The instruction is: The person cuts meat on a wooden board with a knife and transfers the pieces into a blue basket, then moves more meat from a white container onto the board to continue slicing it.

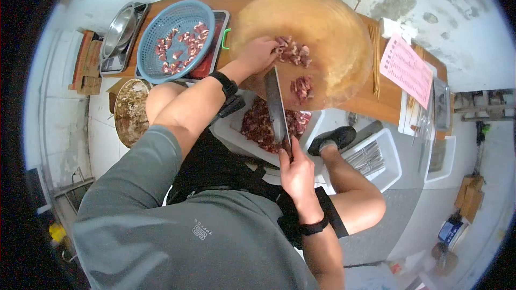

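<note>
Meat pieces (293,52) are laid in two clusters on the round board (301,16), carried by the desk (388,113). Grey shirt (209,252): logo printed, small letters not legible. Pink sheet (407,70): printed, too small to be read. Left hand (262,53) is half curled at the upper cluster; grip can't be told. Right hand (297,173) is wrapped round the knife (276,102) handle. Pieces: dark red, pale fat.

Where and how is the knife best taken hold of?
The knife is probably best gripped by its dark handle, coming from the grey shirt's side, as the right hand does. The long, flat blade points away from the shirt, over the white tub towards the round chopping board, so the handle is the nearer end and keeps the hand off the blade.
</note>
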Demonstrator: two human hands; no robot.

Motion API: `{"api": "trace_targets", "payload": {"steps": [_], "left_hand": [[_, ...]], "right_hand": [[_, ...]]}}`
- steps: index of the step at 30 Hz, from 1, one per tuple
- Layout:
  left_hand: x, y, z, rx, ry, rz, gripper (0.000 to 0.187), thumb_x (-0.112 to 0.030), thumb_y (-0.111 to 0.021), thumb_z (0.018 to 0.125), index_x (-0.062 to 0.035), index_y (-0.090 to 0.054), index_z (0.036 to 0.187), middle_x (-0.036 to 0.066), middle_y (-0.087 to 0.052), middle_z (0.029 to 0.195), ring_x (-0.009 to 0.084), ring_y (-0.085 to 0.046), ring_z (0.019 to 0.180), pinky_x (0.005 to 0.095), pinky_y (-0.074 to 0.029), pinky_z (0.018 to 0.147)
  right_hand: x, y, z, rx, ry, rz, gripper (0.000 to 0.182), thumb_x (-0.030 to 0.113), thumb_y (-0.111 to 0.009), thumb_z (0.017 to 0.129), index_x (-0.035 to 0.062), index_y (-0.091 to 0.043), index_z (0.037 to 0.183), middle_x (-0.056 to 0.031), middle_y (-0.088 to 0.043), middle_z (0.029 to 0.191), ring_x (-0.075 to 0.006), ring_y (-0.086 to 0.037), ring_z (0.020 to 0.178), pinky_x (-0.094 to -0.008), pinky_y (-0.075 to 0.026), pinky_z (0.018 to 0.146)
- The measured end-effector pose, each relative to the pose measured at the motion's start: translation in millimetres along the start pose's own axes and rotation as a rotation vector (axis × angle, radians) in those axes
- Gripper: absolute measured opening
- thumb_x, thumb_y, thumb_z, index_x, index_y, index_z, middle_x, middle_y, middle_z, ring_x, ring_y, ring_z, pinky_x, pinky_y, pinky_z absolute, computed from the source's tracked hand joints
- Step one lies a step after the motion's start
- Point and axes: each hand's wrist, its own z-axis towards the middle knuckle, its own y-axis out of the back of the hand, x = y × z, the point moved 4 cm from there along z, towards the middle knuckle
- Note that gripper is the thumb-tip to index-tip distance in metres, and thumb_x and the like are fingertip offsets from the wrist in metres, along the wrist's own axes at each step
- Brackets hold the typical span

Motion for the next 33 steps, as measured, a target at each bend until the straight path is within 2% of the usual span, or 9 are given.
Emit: {"api": "trace_targets", "payload": {"steps": [7, 9, 12, 13, 14, 16, 23, 28, 33], "left_hand": [[-23.0, 16.7, -20.9, 0.158, -0.033, 0.078, 0.021, -0.019, -0.065, 0.087, -0.0059, -0.070, 0.102, 0.016, -0.067, 0.103, 0.0354, -0.065, 0.097, 0.0454, -0.053, 0.085], [-43.4, 15.8, -50.6, 0.070, -0.337, -0.183, 0.027, -0.016, -0.067, 0.085, -0.0048, -0.069, 0.110, 0.019, -0.066, 0.110, 0.0376, -0.063, 0.108, 0.0470, -0.052, 0.092], [-54.4, 4.3, -88.5, 0.125, -0.270, -0.241, 0.029, -0.014, -0.071, 0.084, -0.0057, -0.069, 0.112, 0.017, -0.066, 0.113, 0.0361, -0.061, 0.112, 0.0464, -0.052, 0.093], [-62.4, 12.9, -96.1, 0.025, -0.444, -0.154, 0.026, -0.010, -0.072, 0.079, -0.0051, -0.069, 0.104, 0.014, -0.065, 0.109, 0.0351, -0.064, 0.101, 0.0433, -0.054, 0.088], [-65.7, 12.2, -101.4, 0.022, -0.441, -0.154, 0.026, -0.010, -0.072, 0.079, -0.0051, -0.069, 0.104, 0.014, -0.065, 0.109, 0.0351, -0.064, 0.101, 0.0433, -0.054, 0.088], [-62.2, 10.3, -107.7, -0.093, -0.239, -0.252, 0.027, -0.009, -0.072, 0.079, -0.0055, -0.069, 0.105, 0.015, -0.065, 0.109, 0.0347, -0.064, 0.101, 0.0431, -0.053, 0.087], [-63.6, 8.5, -112.9, -0.163, -0.298, -0.196, 0.021, -0.008, -0.072, 0.082, -0.0046, -0.071, 0.103, 0.013, -0.066, 0.103, 0.0340, -0.065, 0.096, 0.0430, -0.054, 0.083], [-61.8, 3.9, -115.8, -0.174, -0.246, -0.270, 0.023, -0.008, -0.073, 0.079, -0.0057, -0.071, 0.103, 0.011, -0.067, 0.104, 0.0328, -0.065, 0.096, 0.0431, -0.053, 0.082], [-64.6, 11.0, -115.5, -0.160, -0.277, -0.214, 0.026, -0.008, -0.074, 0.077, -0.0073, -0.072, 0.103, 0.011, -0.067, 0.105, 0.0328, -0.065, 0.096, 0.0425, -0.052, 0.083]], "right_hand": [[-5.3, 24.4, 6.8, -0.217, -0.011, 0.019, 0.043, 0.018, -0.063, 0.095, -0.0023, -0.056, 0.133, -0.0293, -0.068, 0.096, -0.0470, -0.068, 0.090, -0.0521, -0.054, 0.077], [-9.7, 33.3, -2.2, -0.226, 0.001, 0.007, 0.044, 0.017, -0.065, 0.094, -0.0033, -0.057, 0.132, -0.0273, -0.069, 0.093, -0.0449, -0.068, 0.087, -0.0507, -0.055, 0.075], [-8.3, 36.6, -11.8, -0.167, 0.033, -0.037, 0.044, 0.017, -0.065, 0.094, -0.0038, -0.057, 0.132, -0.0268, -0.069, 0.092, -0.0443, -0.069, 0.086, -0.0499, -0.055, 0.074], [-6.9, 36.2, -13.6, -0.135, 0.026, -0.026, 0.044, 0.019, -0.066, 0.094, -0.0027, -0.058, 0.132, -0.0266, -0.069, 0.093, -0.0442, -0.069, 0.087, -0.0497, -0.055, 0.075], [-6.8, 35.0, -14.8, -0.132, 0.028, -0.028, 0.044, 0.019, -0.066, 0.094, -0.0027, -0.058, 0.132, -0.0266, -0.069, 0.093, -0.0442, -0.069, 0.087, -0.0497, -0.055, 0.075], [-7.3, 30.1, -17.4, -0.100, 0.014, -0.113, 0.044, 0.020, -0.066, 0.094, -0.0012, -0.057, 0.132, -0.0261, -0.069, 0.093, -0.0437, -0.069, 0.086, -0.0501, -0.056, 0.074], [-1.5, 33.6, -20.6, -0.107, 0.083, -0.179, 0.045, 0.021, -0.065, 0.095, 0.0014, -0.057, 0.134, -0.0238, -0.070, 0.091, -0.0439, -0.069, 0.080, -0.0516, -0.057, 0.071], [7.3, 35.5, -25.5, -0.085, 0.215, -0.367, 0.046, 0.023, -0.066, 0.093, 0.0043, -0.058, 0.135, -0.0203, -0.069, 0.087, -0.0387, -0.069, 0.071, -0.0489, -0.058, 0.063], [12.5, 38.1, -25.8, -0.071, 0.197, -0.407, 0.046, 0.023, -0.066, 0.093, 0.0050, -0.059, 0.134, -0.0188, -0.069, 0.085, -0.0372, -0.069, 0.068, -0.0479, -0.058, 0.060]]}}
